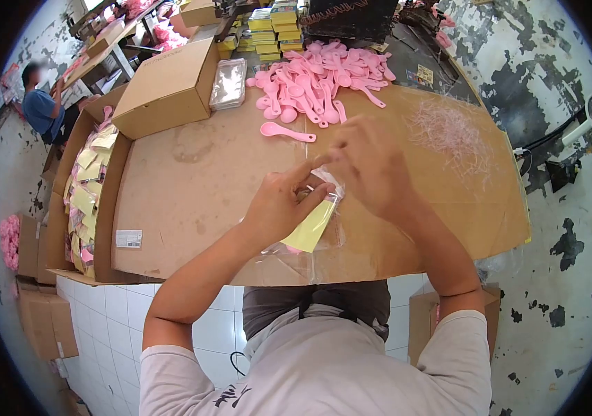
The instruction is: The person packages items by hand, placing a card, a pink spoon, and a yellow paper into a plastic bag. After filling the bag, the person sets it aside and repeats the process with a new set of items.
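Note:
My left hand (276, 204) is closed around a clear plastic bag (336, 220) with a yellow card (312, 227) in it, low over the front middle of the table. A bit of pink shows below the card's lower edge. My right hand (373, 170), smeared by motion, is raised just to the right, its fingertips close to the left forefinger and the bag's upper end. Beyond the hands lies a single pink spoon (287, 132), in front of a heap of pink spoons (310, 82).
Left, an open carton (121, 184) holds packed bags (88, 177). Behind stand a closed box (164, 87), a stack of clear bags (229, 83) and yellow card stacks (285, 31). Thin plastic strips (452, 135) lie right. Another person (43, 111) sits at far left.

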The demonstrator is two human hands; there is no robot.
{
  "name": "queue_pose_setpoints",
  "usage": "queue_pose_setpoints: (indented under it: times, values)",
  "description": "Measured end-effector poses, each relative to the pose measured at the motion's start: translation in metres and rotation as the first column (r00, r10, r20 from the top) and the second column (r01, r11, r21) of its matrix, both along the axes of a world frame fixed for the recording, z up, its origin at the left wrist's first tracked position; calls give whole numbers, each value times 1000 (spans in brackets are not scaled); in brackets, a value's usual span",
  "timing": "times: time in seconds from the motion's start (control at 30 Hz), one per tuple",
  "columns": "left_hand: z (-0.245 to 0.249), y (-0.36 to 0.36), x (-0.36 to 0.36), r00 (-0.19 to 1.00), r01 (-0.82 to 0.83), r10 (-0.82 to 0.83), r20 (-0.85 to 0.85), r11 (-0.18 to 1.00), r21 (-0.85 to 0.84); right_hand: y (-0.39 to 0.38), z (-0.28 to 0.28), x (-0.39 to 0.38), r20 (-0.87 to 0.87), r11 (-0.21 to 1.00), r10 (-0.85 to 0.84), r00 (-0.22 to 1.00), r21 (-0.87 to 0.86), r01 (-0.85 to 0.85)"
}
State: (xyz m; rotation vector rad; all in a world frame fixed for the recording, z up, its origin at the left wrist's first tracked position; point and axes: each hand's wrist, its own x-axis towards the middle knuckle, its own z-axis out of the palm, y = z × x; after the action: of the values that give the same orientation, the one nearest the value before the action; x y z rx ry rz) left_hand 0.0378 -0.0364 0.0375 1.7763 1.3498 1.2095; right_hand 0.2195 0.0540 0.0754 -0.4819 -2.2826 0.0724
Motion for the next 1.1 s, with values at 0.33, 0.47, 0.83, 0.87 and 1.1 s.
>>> queue_pose_setpoints:
  times: [0.33, 0.47, 0.83, 0.87, 1.1]
  values:
    - [-7, 7, -11, 914, 58, -6, 406, 992, -116, 128, 17, 182, -136, 584, -99, 986, -810, -53]
    - [-11, 9, -9, 901, 54, -14, 433, 995, -82, 165, -53, 256, 171, 691, -608, 775, -366, 623]
    - [-23, 19, -8, 864, 5, 94, 495, 981, -195, 32, -5, 58, 58, 704, 107, 993, -709, -35]
    - [-23, 19, -8, 869, -3, 94, 486, 983, -185, 25, -10, 43, 41, 745, 187, 982, -658, -115]
    - [-29, 23, -18, 836, 46, 37, 548, 989, -137, 28, -43, 10, -328, 221, 200, 923, -903, -369]
